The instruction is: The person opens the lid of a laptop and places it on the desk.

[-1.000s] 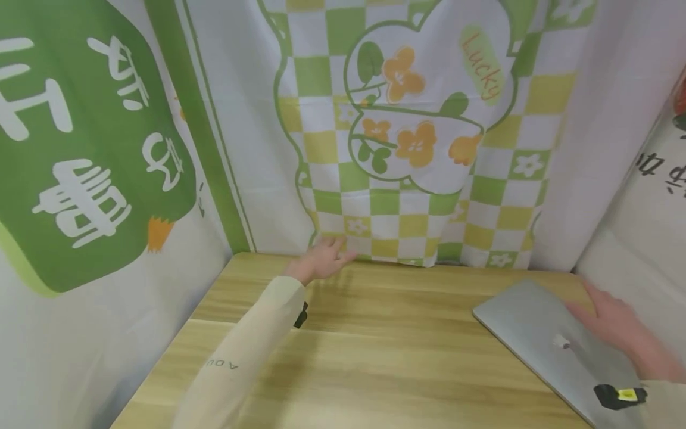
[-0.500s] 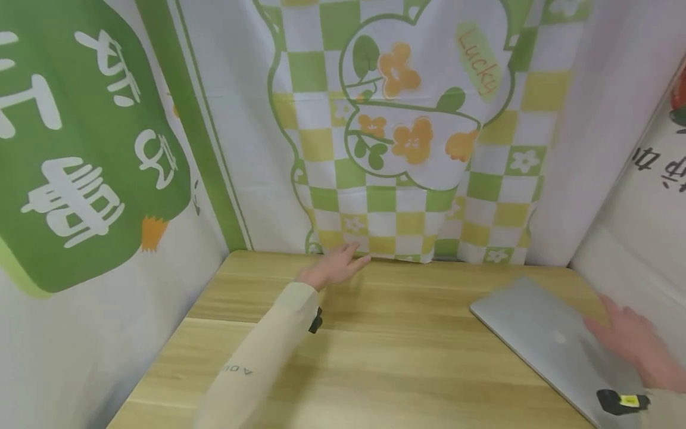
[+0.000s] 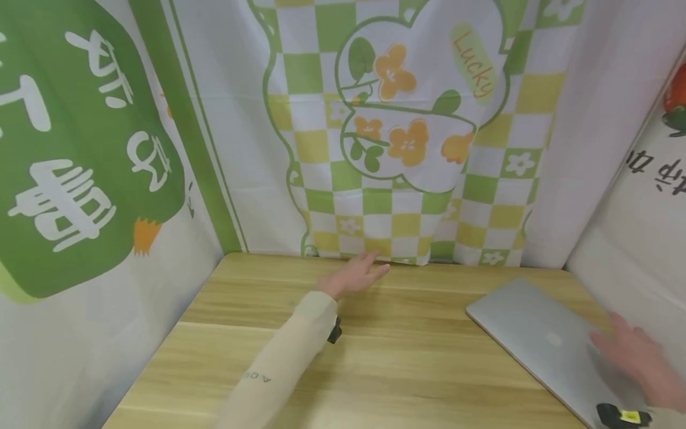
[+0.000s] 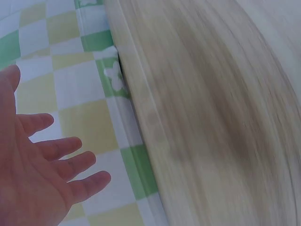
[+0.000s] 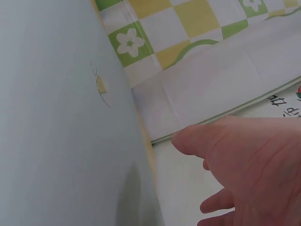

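Note:
A closed silver laptop [image 3: 527, 325] lies at an angle on the right side of the wooden table [image 3: 407, 357]. My right hand [image 3: 632, 354] hovers by its right edge, holding nothing. In the right wrist view the laptop's grey lid [image 5: 66, 141] fills the left side, and the right hand [image 5: 254, 165] is apart from it with loose fingers. Near the table's back edge, my left hand [image 3: 356, 277] is stretched out, its fingers toward the checkered cloth. Spread, slightly bent fingers of the left hand [image 4: 37, 174] appear in the left wrist view, with nothing in them.
A green, yellow and white checkered curtain [image 3: 375, 202] hangs along the table's back edge. White cloth walls stand on both sides, the left one bearing a large green print [image 3: 107, 167]. Both wrists carry small black devices; the right one [image 3: 624, 416] has a yellow label.
My left hand has moved right along the table's back edge. My right hand has drawn back toward the near right, beside the laptop. The laptop looks to be in the same place.

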Action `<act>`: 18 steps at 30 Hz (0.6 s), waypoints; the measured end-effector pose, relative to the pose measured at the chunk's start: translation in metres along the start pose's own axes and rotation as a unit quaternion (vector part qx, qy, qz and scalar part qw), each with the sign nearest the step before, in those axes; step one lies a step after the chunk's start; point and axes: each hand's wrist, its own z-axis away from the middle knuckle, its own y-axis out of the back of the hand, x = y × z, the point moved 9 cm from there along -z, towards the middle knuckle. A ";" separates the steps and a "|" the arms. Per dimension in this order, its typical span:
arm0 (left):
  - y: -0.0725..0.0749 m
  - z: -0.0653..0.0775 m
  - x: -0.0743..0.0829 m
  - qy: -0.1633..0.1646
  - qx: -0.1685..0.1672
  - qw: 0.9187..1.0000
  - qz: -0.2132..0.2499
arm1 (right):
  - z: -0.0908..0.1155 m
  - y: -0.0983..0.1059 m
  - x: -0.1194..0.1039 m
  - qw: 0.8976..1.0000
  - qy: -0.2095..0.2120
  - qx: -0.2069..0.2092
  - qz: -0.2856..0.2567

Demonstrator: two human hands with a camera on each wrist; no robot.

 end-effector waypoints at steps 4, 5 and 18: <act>-0.009 -0.005 0.011 -0.019 0.000 1.000 -0.004 | 0.005 -0.006 0.013 0.998 -0.064 -0.004 0.014; -0.012 -0.007 0.012 -0.021 -0.001 1.000 -0.005 | 0.006 -0.007 0.016 0.997 -0.080 -0.008 0.013; -0.031 -0.031 0.045 -0.044 0.007 0.999 -0.008 | 0.009 0.000 0.018 0.993 -0.117 -0.024 0.007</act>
